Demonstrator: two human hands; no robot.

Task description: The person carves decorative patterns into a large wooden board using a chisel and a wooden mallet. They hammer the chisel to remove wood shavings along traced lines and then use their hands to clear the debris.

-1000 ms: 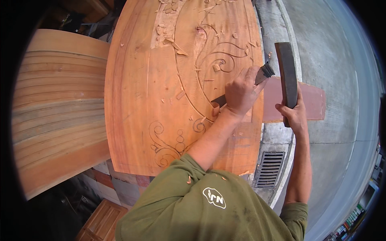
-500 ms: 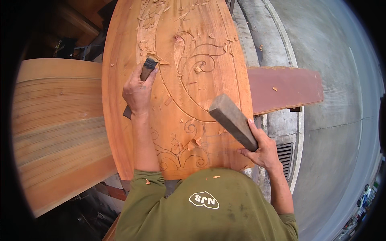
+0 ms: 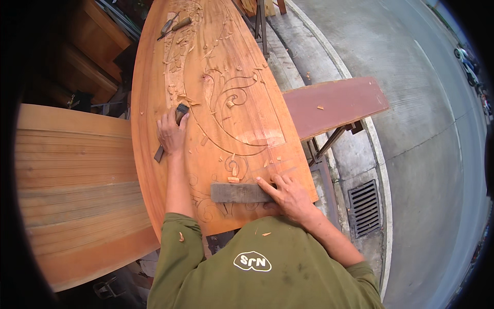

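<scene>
Closest to the body, the dark grey, rectangular wooden block (image 3: 237,193) lies just inside the near edge of the orange-brown, carved wooden panel (image 3: 150,92), the right hand (image 3: 291,198) spread on its right end, whether gripping I cannot tell; a nudge toward the body could tip it off that edge. Farther up, near the left edge, the left hand (image 3: 172,133) grasps the dark, flat chisel (image 3: 180,114) aslant, so a careless twist might scratch the plain border. Toward the far left corner, the slim, brown-handled carving tool (image 3: 181,23) lies loose among curled shavings and could roll if jarred.
</scene>
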